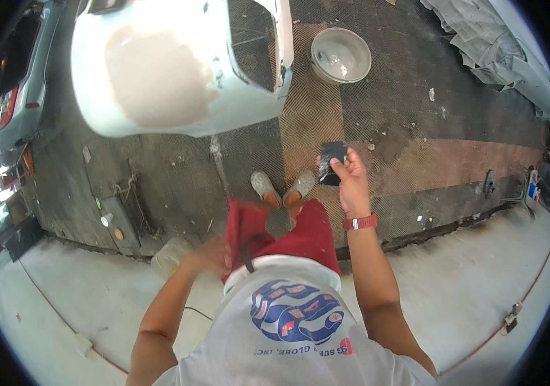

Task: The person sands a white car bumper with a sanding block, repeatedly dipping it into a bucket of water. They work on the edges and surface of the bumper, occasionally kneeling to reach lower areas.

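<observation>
Right hand (352, 174), head view: raised ahead of the body, right of the feet. Its grip pinches a thin black rectangular pad (331, 164), thumb across the upper face, fingers behind. Pad is held clear of everything else, above the floor, with a light glare on its surface; material can't be told. Red-banded watch (359, 222) on that wrist.

Left hand (207, 256): low, at the left hip, next to the dark red shorts (317, 238). Motion-blurred; can't tell whether its grip is spread or pressed together, or whether it touches the cloth. Translucent plastic container (171, 251) sits just beyond the left forearm, partly hidden by it.

White curved vehicle body panel (249, 96) with a window cutout at upper left, well apart from both hands. Dull beige patch (159, 80) covers much of its face; dark chips along the cutout edge.

Round pale basin (334, 79) right of the panel, cloudy liquid (342, 58) inside. Grey clogs (264, 183) on both feet, standing on dark patterned flooring (403, 116) with a brown strip (310, 109) running under the basin. Far left: silver car (37, 77), red tail light (8, 106). Upper right: crumpled grey-white sheeting (481, 38).
</observation>
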Demonstrator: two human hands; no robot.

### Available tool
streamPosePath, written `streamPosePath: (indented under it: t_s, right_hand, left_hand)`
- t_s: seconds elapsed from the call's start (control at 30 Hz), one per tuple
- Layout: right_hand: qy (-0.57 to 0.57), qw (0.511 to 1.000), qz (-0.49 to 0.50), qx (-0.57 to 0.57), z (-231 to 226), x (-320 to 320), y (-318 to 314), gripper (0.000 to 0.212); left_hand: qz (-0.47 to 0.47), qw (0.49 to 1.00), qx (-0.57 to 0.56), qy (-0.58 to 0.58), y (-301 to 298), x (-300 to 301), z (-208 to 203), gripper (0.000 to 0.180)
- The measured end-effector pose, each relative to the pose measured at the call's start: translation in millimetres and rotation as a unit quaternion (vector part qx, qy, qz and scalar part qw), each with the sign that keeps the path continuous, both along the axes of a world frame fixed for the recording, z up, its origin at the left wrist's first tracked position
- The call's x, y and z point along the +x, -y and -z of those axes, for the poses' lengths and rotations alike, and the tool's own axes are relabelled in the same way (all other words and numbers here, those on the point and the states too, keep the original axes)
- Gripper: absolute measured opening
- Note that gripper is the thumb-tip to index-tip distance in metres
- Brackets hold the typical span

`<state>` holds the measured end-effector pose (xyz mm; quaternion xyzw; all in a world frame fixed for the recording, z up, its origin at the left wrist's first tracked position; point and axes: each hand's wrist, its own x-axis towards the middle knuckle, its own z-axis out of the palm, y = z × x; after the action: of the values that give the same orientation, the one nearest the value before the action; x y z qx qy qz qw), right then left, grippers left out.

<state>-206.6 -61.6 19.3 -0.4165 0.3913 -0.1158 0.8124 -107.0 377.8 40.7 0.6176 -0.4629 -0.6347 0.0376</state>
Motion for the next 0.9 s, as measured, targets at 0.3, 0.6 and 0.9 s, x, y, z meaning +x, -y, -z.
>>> streamPosePath:
  t_s: [0.3,0.6,0.9]
  right_hand:
    - [-0.148,0.935,-0.223,-0.233,214.1,46.8,28.2,0.037]
    - [-0.037,0.802,-0.224,-0.552,352.4,77.7,45.9,0.051]
    - [-0.035,0.695,-0.145,-0.703,273.3,85.4,67.8,0.032]
  left_hand:
    - [-0.219,0.822,-0.379,0.365,236.6,92.8,72.1,0.044]
    - [-0.268,0.63,-0.552,0.476,309.7,125.5,137.5,0.058]
    - [-0.491,0.758,-0.429,-0.001,262.3,69.8,360.7,0.047]
